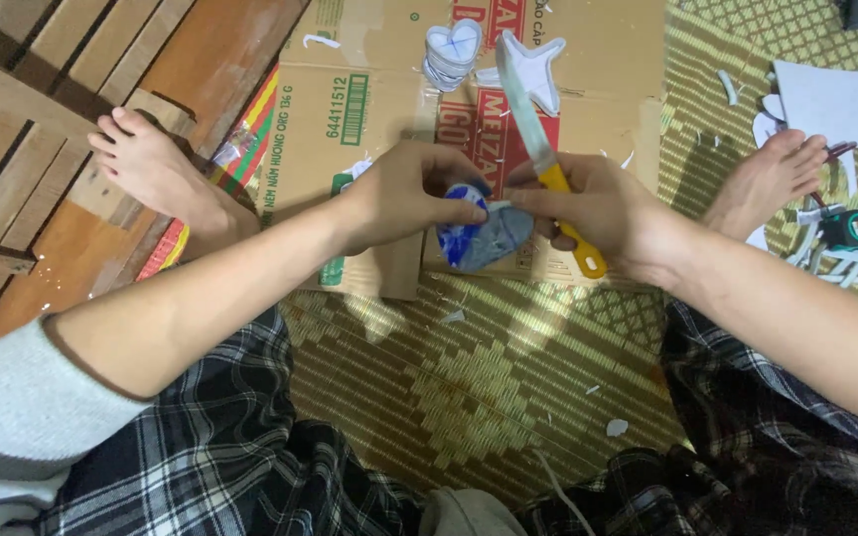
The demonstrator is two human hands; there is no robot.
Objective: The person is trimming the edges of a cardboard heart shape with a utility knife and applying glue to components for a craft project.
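Woven mat (469,397) under cardboard (389,109); hands pinch blue-white piece (479,238), right grips knife (548,169).

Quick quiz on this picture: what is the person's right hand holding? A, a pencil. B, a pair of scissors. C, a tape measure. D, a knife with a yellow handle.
D: the right hand grips a knife with a yellow handle, blade pointing up over the cardboard, while the left hand holds a blue-and-white piece.

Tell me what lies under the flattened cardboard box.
The flattened cardboard box rests on a woven yellow-green mat, which shows past its near and right edges. Its left edge meets a wooden slatted frame. Whatever lies beneath its middle is covered.
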